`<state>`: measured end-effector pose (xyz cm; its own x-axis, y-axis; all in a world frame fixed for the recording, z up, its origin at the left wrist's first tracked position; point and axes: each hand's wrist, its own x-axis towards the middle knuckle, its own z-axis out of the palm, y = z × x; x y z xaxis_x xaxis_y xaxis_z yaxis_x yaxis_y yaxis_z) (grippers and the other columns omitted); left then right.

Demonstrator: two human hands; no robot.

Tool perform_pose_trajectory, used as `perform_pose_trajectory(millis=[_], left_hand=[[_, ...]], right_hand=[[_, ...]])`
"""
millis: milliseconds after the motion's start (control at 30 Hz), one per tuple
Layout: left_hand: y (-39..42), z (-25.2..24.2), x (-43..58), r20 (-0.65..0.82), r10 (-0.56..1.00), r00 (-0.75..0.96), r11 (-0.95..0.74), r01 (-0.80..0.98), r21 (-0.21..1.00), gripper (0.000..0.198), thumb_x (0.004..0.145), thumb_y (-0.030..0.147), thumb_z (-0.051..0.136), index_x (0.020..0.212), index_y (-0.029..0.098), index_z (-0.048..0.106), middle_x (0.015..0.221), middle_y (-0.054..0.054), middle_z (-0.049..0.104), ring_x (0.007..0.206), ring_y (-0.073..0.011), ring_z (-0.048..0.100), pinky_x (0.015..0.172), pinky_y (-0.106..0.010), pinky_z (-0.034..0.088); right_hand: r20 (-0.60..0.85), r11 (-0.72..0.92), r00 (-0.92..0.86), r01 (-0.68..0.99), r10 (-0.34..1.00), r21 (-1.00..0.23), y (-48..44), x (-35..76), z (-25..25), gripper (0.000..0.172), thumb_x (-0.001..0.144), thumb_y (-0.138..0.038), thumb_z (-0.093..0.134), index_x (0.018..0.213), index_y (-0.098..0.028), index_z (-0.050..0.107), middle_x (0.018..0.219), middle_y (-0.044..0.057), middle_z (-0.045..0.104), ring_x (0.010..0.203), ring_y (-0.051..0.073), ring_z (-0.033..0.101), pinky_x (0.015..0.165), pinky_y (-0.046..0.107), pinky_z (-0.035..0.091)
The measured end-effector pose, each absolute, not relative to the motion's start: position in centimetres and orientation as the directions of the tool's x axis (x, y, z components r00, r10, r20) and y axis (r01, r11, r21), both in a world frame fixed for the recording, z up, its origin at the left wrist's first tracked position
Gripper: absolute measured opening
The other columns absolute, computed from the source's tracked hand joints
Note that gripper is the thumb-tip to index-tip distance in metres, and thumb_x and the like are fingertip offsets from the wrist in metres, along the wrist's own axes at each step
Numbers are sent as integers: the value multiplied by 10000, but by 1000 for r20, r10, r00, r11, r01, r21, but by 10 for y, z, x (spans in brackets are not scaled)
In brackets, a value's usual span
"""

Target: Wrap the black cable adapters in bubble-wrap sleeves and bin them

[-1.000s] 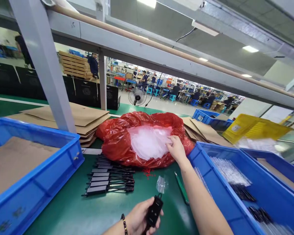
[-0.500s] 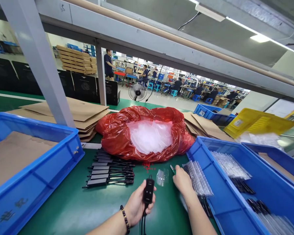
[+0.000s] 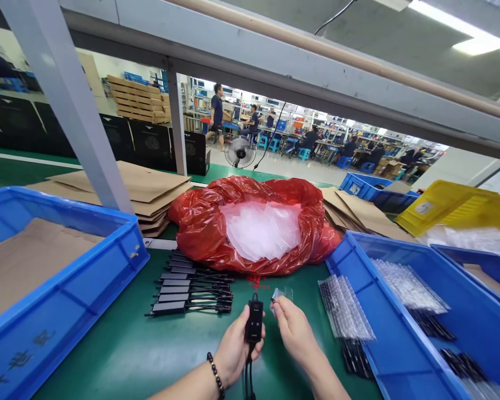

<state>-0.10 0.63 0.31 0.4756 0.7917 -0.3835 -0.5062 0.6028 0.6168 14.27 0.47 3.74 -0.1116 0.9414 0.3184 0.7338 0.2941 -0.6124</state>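
My left hand (image 3: 236, 350) is closed around a small black controller (image 3: 255, 321) with a cable hanging from its lower end. Just right of it, my right hand (image 3: 292, 331) pinches a small clear plastic bag (image 3: 282, 293) by its lower edge. Both hands hover low over the green table (image 3: 120, 361), almost touching. A row of several black controllers with cables (image 3: 189, 290) lies on the table to the left. Behind the hands, an open red bag (image 3: 200, 228) holds a heap of clear plastic bags (image 3: 262, 230).
A blue bin lined with cardboard (image 3: 45, 272) stands at the left. At the right, a blue bin (image 3: 404, 344) holds bubble-wrapped items, and a bubble-wrap packet (image 3: 345, 311) lies against its wall. Flat cardboard stacks (image 3: 141, 194) lie behind. A grey post (image 3: 70, 105) rises at the left.
My right hand left the red bag, came down to the table, picked up the small clear bag and moved left beside the controller. My left hand has risen a little with the controller.
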Motion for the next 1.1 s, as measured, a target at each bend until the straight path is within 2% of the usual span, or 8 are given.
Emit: perform_pose_trajectory(millis=[67,300,600,733,933,1100], left_hand=[[6,2,-1,-373,803,464,587,-510,629,521,723,617,494,904,130,534,626,-17,553,429,-86,442,373,-190,250],[6,-1,2,-376,826,420,557,-509,656,509,664,627,552,775,131,532,662,-36,571,438,-90,459,372,-203,279],[4,1,2,-349,840,415,531,-499,685,516,665,632,551,774,128,533,685,-34,561,457,-89,468,379,-206,287],[4,3,2,-350,837,421,535,-493,686,523,658,639,553,779,130,528,688,-31,558,455,-86,465,384,-205,292],[4,1,2,-344,840,420,529,-491,693,524,674,635,541,817,131,515,676,-18,542,455,-87,467,384,-205,285],[4,2,2,-325,838,437,525,-489,696,505,687,623,540,850,147,497,673,-9,538,455,-87,465,383,-204,277]], right_hand=[[366,332,-139,774,920,-540,6,143,31,293,924,-290,262,741,-201,473,679,6,549,606,120,536,557,210,394],[470,354,-178,880,865,-317,6,138,25,348,934,-273,252,648,-201,437,576,-13,493,495,104,483,501,213,337],[423,295,-169,922,890,-253,5,133,21,365,933,-271,242,653,-201,465,607,10,524,528,115,497,533,222,338],[386,281,-151,909,910,-308,5,133,22,363,931,-288,238,653,-200,455,612,10,518,532,116,492,536,221,335],[171,173,-86,782,981,-599,7,133,25,371,916,-373,259,609,-204,379,559,-26,464,509,105,450,517,204,334],[93,115,-70,688,993,-716,11,133,25,401,893,-441,290,578,-201,358,529,-35,445,502,104,436,508,205,335]])
